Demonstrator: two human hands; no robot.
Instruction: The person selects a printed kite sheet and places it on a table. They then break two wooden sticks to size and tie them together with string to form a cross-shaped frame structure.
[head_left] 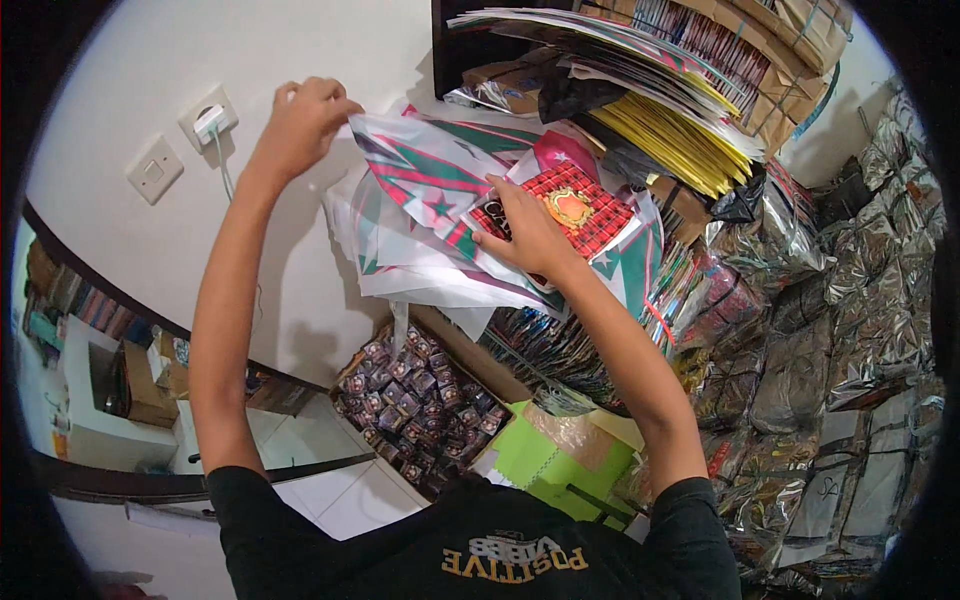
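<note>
At the upper left, my left hand [305, 120] is closed at the raised corner of a thin printed sheet [415, 175] with green, pink and white patterns and stars. My right hand [530, 235] lies with its fingers apart on the pile, between that sheet and a red plaid booklet [600, 215] bearing a gold emblem. Part of a black cover shows beneath my right fingers. More loose white sheets [420, 280] fan out below the raised one, some with the same print. Most of the pile's support is hidden under the sheets.
Below stands a carton of small dark packets [410, 400], with a light green sheet [550, 460] beside it. Stacked yellow and white papers [680, 140] lean out at the upper right. Plastic-wrapped bundles [850, 310] fill the right. A plugged white charger [210, 122] is on the wall.
</note>
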